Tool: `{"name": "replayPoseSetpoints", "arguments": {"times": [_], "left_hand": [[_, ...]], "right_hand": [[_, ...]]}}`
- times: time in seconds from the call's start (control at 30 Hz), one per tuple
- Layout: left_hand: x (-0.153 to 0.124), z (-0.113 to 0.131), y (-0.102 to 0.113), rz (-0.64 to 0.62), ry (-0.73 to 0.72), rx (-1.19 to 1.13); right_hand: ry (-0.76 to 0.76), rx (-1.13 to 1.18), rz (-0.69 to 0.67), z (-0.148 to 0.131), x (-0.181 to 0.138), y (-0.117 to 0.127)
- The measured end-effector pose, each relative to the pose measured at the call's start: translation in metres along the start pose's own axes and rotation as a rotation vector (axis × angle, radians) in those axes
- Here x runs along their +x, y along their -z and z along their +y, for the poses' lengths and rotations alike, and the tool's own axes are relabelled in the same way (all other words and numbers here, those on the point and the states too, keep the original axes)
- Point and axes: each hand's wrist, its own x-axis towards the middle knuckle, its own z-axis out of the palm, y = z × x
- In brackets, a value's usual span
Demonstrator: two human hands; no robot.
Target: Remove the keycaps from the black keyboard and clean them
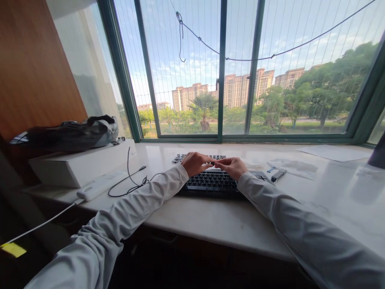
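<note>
Above the back of a black keyboard (210,182), my left hand (196,163) and my right hand (232,166) meet fingertip to fingertip. Both are closed in a pinch on a small dark piece, which looks like a black keycap (213,163); the fingers cover most of it. Black keys fill the front rows of the keyboard, while its back part is largely hidden by my hands. Behind it, loose black keycaps (178,158) lie in rows on the white countertop (192,216).
Left of the keyboard lie a black cable (129,184) and a white power strip (100,185). A white box (75,164) carries a black bag (72,134). To the right are a small dark block (278,175), a clear plastic bag (296,167) and paper (333,152). Windows stand behind.
</note>
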Motion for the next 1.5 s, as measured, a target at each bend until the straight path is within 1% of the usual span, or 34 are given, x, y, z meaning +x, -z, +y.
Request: {"name": "replayPoseSetpoints", "arguments": {"times": [0.1, 0.17, 0.23, 0.3, 0.37, 0.43, 0.5, 0.6, 0.67, 0.87, 1.03, 1.2, 1.5], "left_hand": [[-0.005, -0.002, 0.018, -0.109, 0.069, 0.025], [-0.014, -0.011, 0.033, -0.177, 0.091, -0.084], [-0.028, -0.025, 0.048, -0.306, 0.116, -0.212], [-0.043, -0.039, 0.059, -0.44, 0.197, -0.324], [-0.059, -0.05, 0.067, -0.555, 0.315, -0.416], [-0.072, -0.055, 0.072, -0.605, 0.382, -0.463], [-0.08, -0.055, 0.075, -0.611, 0.382, -0.451], [-0.086, -0.052, 0.077, -0.562, 0.321, -0.35], [-0.087, -0.051, 0.077, -0.551, 0.286, -0.302], [-0.082, -0.052, 0.075, -0.646, 0.258, -0.274], [-0.073, -0.054, 0.077, -0.716, 0.23, -0.241], [-0.069, -0.056, 0.078, -0.742, 0.22, -0.23], [-0.066, -0.053, 0.079, -0.744, 0.22, -0.181]], "right_hand": [[-0.001, -0.037, -0.1, -0.003, -0.005, -0.004], [0.001, -0.061, -0.143, -0.007, -0.008, -0.006], [0.019, -0.105, -0.162, -0.011, -0.011, -0.008], [0.045, -0.148, -0.176, -0.013, -0.013, -0.01], [0.071, -0.179, -0.194, -0.016, -0.016, -0.01], [0.089, -0.201, -0.219, -0.018, -0.017, -0.011], [0.1, -0.22, -0.248, -0.019, -0.019, -0.011], [0.109, -0.257, -0.276, -0.021, -0.019, -0.011], [0.116, -0.277, -0.285, -0.021, -0.019, -0.011], [0.152, -0.348, -0.277, -0.024, -0.022, -0.011], [0.153, -0.344, -0.3, -0.023, -0.022, -0.012], [0.144, -0.325, -0.319, -0.022, -0.022, -0.011], [0.161, -0.345, -0.337, -0.021, -0.022, -0.012]]}}
